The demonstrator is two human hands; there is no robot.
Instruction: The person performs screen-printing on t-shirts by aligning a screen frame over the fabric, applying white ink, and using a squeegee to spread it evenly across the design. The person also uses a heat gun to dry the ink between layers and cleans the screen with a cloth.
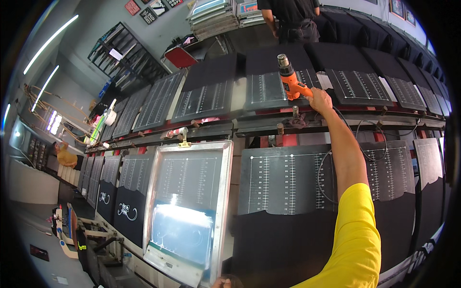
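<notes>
My right hand [320,102] is closed around the handle of an orange heat gun [294,87], its metal nozzle pointing up and away. It is held over a far-row printing board [265,94] with white ruler marks and a black shirt [276,58] on its upper part. A dark cord hangs from the gun in loops over the near-row board [259,180]. Only the curled fingers of my left hand [222,282] show at the bottom edge, close to the screen's lower corner; what they hold is hidden. The metal-framed printing screen [227,192] lies over a near-row board, bluish at its lower part.
Two long rows of boards bear black shirts; two near-left shirts carry a white print [127,211]. A rail [259,123] with clamps runs between the rows. Stacked screens [211,18] stand at the back. One person [294,21] stands behind the far row, another [67,156] at far left.
</notes>
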